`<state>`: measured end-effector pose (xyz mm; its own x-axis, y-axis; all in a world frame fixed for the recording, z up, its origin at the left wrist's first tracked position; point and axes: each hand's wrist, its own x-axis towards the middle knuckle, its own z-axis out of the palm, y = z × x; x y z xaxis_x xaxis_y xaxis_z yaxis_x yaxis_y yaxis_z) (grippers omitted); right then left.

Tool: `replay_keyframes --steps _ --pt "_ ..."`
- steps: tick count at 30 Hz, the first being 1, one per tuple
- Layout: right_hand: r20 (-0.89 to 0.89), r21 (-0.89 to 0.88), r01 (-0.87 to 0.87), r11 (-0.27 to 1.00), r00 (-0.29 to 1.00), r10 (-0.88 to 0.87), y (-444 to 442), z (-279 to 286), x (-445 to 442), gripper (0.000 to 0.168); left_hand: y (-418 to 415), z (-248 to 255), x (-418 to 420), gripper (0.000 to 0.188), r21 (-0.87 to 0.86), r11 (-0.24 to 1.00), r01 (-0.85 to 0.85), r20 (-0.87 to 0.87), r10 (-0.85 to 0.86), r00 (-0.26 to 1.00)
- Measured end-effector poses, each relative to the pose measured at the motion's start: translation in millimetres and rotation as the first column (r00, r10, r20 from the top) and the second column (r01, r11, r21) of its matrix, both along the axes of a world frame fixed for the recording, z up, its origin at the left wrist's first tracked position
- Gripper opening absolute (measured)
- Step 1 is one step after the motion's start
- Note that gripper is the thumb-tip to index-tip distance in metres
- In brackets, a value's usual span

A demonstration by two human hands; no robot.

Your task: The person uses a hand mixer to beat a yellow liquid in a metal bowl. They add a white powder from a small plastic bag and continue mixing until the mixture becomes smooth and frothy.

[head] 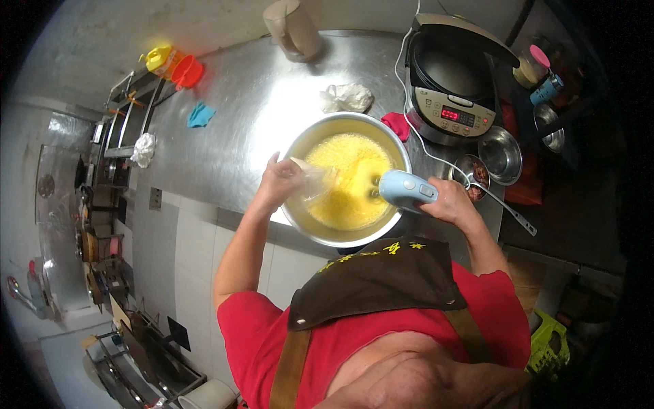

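My right hand (pixel 449 202) grips a light blue electric hand mixer (pixel 407 190), its beaters down in a frothy yellow liquid (pixel 347 204). The liquid lies in a large metal bowl (pixel 343 244) at the near edge of the steel table. Over the bowl's left rim, my left hand (pixel 281 179) holds a clear, crumpled plastic bag (pixel 314 181), tilted with its far end above the liquid. The bag is blurred, and I cannot tell what is in it. A white cord runs from beside the rice cooker towards my right hand.
An open rice cooker (pixel 452 110) stands at the back right of the steel table (pixel 235 102). Near it are a metal bowl (pixel 500 156), a smaller bowl with meat-like pieces, and a ladle (pixel 516 214). Behind the big bowl lie a white plastic bag (pixel 347 98), a red cloth (pixel 396 126) and a pitcher (pixel 294 33).
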<state>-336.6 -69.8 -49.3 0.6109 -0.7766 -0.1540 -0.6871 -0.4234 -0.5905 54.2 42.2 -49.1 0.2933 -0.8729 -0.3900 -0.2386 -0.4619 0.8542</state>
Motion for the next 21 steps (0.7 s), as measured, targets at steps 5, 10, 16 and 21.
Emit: replay_keyframes --steps 5,10,16,21 --pt "-0.003 0.01 0.017 1.0 1.0 -0.017 1 1 0 0.033 -2 8 -4 0.015 -0.087 0.995 0.047 0.2 -0.029 0.979" --pt "0.016 0.004 0.007 1.0 1.0 -0.007 1 -3 -1 0.034 -1 9 -17 0.012 -0.06 0.992 -0.107 -0.264 0.088 0.96" --pt "0.012 0.012 0.011 1.0 1.0 -0.011 2 -1 -1 0.037 2 1 -38 0.011 0.003 0.966 -0.26 -0.425 0.237 0.874" --pt "0.002 0.022 0.005 1.0 1.0 -0.005 0 -4 -2 0.038 11 -6 -37 0.009 0.014 0.97 -0.241 -0.485 0.218 0.847"
